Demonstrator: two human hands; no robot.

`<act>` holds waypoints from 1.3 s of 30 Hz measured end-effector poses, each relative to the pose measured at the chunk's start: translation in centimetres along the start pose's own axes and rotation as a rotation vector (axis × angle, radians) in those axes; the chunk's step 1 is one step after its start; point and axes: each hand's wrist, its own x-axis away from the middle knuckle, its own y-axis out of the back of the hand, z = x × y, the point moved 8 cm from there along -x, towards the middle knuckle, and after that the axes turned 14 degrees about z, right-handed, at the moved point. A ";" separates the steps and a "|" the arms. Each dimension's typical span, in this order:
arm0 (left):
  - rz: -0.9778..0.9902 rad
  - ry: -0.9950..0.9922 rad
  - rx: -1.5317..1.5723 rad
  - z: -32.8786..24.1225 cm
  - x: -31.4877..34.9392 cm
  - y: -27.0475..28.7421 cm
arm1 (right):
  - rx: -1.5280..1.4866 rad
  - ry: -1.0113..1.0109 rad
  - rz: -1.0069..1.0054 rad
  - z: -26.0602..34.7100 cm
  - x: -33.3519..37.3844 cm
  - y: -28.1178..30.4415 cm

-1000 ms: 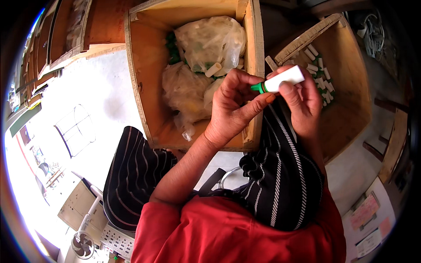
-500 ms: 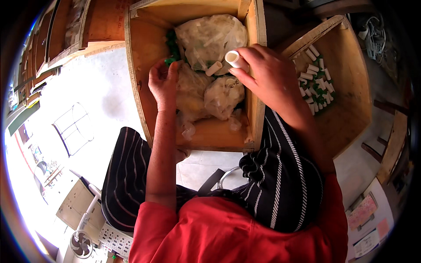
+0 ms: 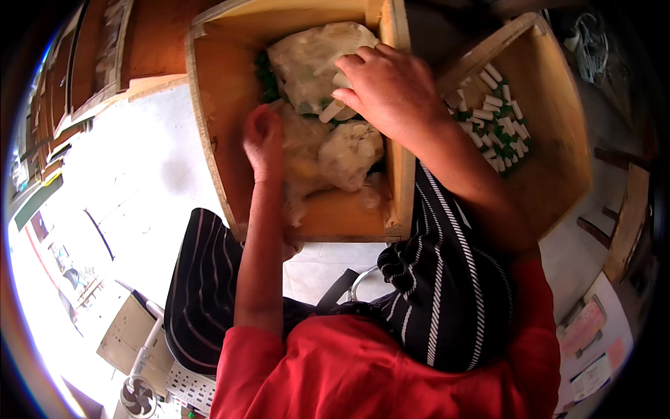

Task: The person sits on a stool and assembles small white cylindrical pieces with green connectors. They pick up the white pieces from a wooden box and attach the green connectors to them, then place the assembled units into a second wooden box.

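Note:
My right hand (image 3: 394, 91) is closed around a short white plastic tube (image 3: 341, 80), held over the wooden box (image 3: 335, 225) in front of me. Most of the tube is hidden by the fingers. Another white tube (image 3: 331, 111) lies below it, between the clear plastic bags (image 3: 351, 155) inside the box. On the left side of the same box, my left hand (image 3: 264, 143) is raised with its fingers curled together. They are blurred, and I cannot make out what is in them. Green pieces (image 3: 266, 78) lie by the box's far left inner wall.
To the right stands a second wooden box (image 3: 551, 164) holding many white tubes (image 3: 493, 101) mixed with green pieces. A small fan (image 3: 138, 397) is at the lower left, near a white perforated seat (image 3: 192, 383). Wooden furniture (image 3: 157, 42) lines the far left.
My right hand has moved left and up, tilting the tube so its open end no longer faces me. My left hand has dropped slightly, and the green piece at its fingertips no longer shows.

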 end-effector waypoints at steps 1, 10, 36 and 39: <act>0.011 0.034 -0.014 0.2 0.2 -0.3 | -0.070 0.001 -0.046 -0.2 0.6 1.3; 0.068 0.021 -0.157 1.3 -0.1 -0.7 | -0.911 -0.462 -0.481 -19.6 13.5 2.4; 0.136 -0.022 0.017 -3.7 0.6 -3.4 | -0.340 -0.743 0.371 -24.2 14.7 -13.7; 0.236 -0.058 0.045 -6.7 0.9 -6.2 | -0.874 -0.711 -0.025 -24.4 16.9 -8.6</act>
